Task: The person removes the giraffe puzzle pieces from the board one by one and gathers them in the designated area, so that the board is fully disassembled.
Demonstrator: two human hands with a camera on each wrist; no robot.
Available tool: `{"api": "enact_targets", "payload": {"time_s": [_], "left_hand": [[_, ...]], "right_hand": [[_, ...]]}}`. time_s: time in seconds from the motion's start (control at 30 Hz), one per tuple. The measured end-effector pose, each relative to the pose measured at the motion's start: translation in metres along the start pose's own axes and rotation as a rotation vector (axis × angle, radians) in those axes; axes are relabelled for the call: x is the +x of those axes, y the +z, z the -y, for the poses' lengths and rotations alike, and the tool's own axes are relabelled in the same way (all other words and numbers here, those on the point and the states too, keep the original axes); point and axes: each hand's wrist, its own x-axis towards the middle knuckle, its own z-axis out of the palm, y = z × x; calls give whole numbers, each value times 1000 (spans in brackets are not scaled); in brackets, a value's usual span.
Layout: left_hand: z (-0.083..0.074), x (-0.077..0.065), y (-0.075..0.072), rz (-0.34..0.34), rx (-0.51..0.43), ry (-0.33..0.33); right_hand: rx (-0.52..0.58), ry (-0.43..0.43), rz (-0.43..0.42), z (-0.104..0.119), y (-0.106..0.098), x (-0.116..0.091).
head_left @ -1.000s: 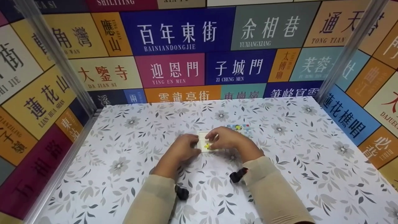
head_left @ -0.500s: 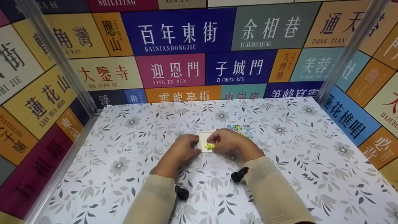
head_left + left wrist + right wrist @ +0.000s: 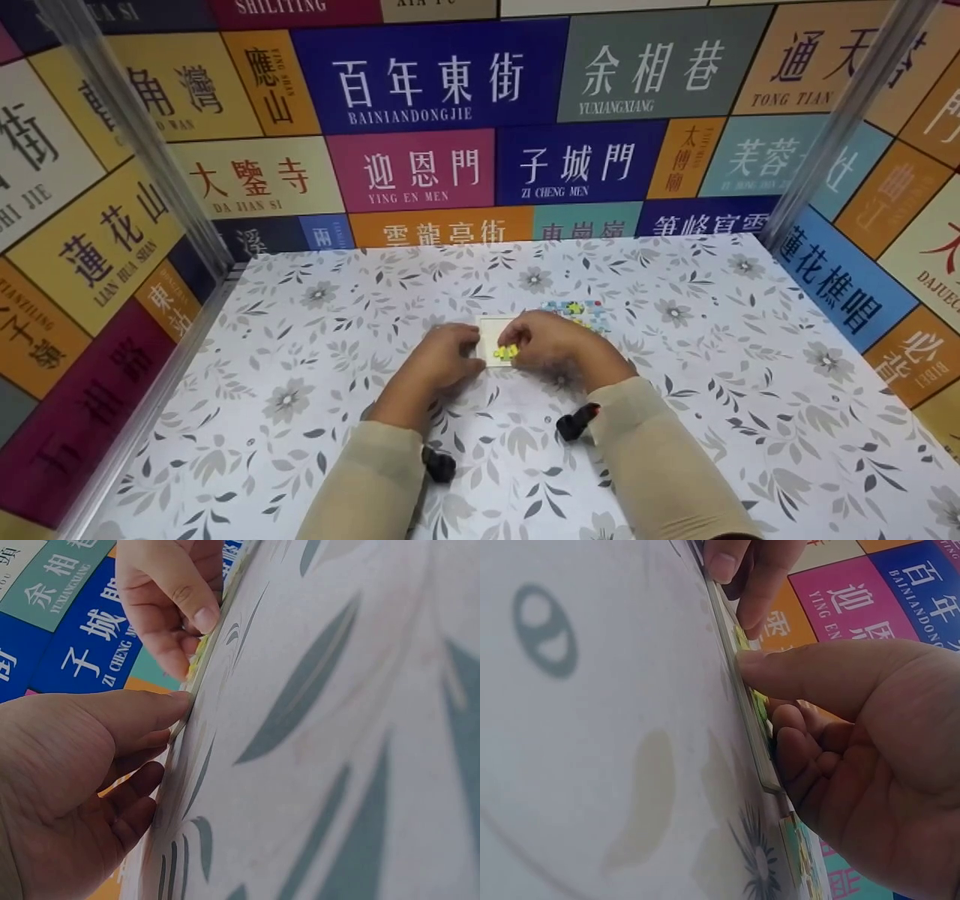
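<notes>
A small cream puzzle tray (image 3: pixel 491 330) lies flat on the table between the hands. Yellow jigsaw pieces (image 3: pixel 504 352) sit in its lower part. My left hand (image 3: pixel 445 357) grips the tray's left edge, thumb at the near corner and fingers farther back. My right hand (image 3: pixel 553 339) is over the tray's right half, thumb and fingertips pinching a yellow piece beside another one. In the right wrist view the thumb of the right hand (image 3: pixel 900 735) lies at the tray's near edge, its other fingers curled. The left wrist view shows both hands meeting along the thin tray (image 3: pixel 196 667).
Behind the right hand lies a blue picture puzzle (image 3: pixel 592 309) with yellow and red spots, partly hidden. A white floral cloth (image 3: pixel 360 300) covers the table. Panels with printed characters (image 3: pixel 420 165) stand at the back and sides. Each sleeve carries a black wrist camera (image 3: pixel 439 465).
My right hand has brought a second yellow piece beside the first and shifted slightly; the pieces now sit closer together. The left hand has kept its place on the tray.
</notes>
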Motion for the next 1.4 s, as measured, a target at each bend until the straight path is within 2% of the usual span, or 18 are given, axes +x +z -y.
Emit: {"api": "enact_targets", "payload": {"time_s": [0.2,0.43,0.8,1.13,1.23,1.4], "left_hand": [[-1,-2,0,-10,7,19],[-2,-4,-1,-14,26,40],[0,-4,0,-6,4,-19],[-1,-1,-1,9,6,-40],[-2,-1,-1,9,10,-33],[-1,-2,0,-10,22,25]], "right_hand": [[3,0,7,-1,0,0],[-57,-41,-3,2,-1,-3],[-15,-18,-15,-1,0,2],[16,-12,10,-2,-1,1],[15,-11,8,-1,-1,0],[-28,-42,-1,-1,-1,-1]]}}
